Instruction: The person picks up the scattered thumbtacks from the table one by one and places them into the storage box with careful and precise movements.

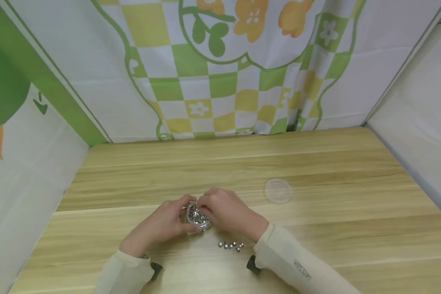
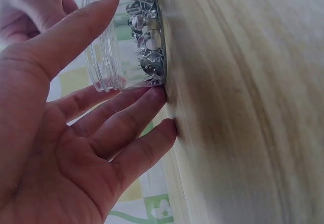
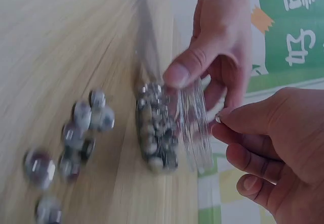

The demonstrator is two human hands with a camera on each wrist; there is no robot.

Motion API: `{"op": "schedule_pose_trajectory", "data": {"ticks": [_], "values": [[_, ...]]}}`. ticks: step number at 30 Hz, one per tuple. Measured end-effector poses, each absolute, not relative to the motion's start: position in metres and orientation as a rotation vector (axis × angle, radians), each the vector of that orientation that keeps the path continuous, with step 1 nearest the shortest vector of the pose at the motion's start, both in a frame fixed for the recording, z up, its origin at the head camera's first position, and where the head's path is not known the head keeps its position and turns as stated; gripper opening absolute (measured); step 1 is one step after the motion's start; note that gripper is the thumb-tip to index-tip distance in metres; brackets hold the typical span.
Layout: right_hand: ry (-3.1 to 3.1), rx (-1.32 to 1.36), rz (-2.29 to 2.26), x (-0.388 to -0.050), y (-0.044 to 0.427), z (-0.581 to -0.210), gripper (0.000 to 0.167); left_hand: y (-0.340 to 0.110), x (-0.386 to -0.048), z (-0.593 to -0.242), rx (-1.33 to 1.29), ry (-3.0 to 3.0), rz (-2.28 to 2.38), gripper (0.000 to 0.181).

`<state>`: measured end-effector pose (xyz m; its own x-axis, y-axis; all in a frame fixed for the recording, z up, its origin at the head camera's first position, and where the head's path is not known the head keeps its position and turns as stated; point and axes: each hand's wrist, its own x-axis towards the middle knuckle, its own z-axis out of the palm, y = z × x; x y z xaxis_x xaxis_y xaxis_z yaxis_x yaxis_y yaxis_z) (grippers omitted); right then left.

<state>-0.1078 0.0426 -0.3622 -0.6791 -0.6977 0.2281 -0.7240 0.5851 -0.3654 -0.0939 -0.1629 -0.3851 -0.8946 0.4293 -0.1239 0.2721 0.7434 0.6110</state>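
Note:
A small clear screw-top jar (image 2: pixel 105 57) stands upright on the table, partly filled with silver dome-headed thumbtacks (image 2: pixel 150 39). My left hand (image 1: pixel 163 222) holds the jar from the left side, thumb and fingers around its wall. Over the jar's open mouth is my right hand (image 1: pixel 224 210). Between its thumb and index finger it pinches a tiny shiny thumbtack (image 3: pixel 218 118), mostly hidden by the fingertips. Several loose thumbtacks (image 1: pixel 226 246) lie on the table just below the right hand; they look blurred in the right wrist view.
A round clear lid (image 1: pixel 278 191) lies flat on the wooden table (image 1: pixel 353 196), right of and beyond the hands. Printed cloth (image 1: pixel 191 90) hangs at the table's back edge, with white panels along both sides.

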Motion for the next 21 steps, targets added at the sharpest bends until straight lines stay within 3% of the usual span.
{"op": "schedule_pose_trajectory", "data": {"ticks": [12,21], "values": [[-2.721,1.221,0.597,-0.109,0.027,-0.364,0.013,-0.163,-0.095,-0.386,0.587,2.694,0.886,0.060],[-2.793,1.093,0.662,-0.094,0.065,-0.368,0.012,-0.162,-0.094,-0.386,0.542,2.719,0.848,0.067]]}}
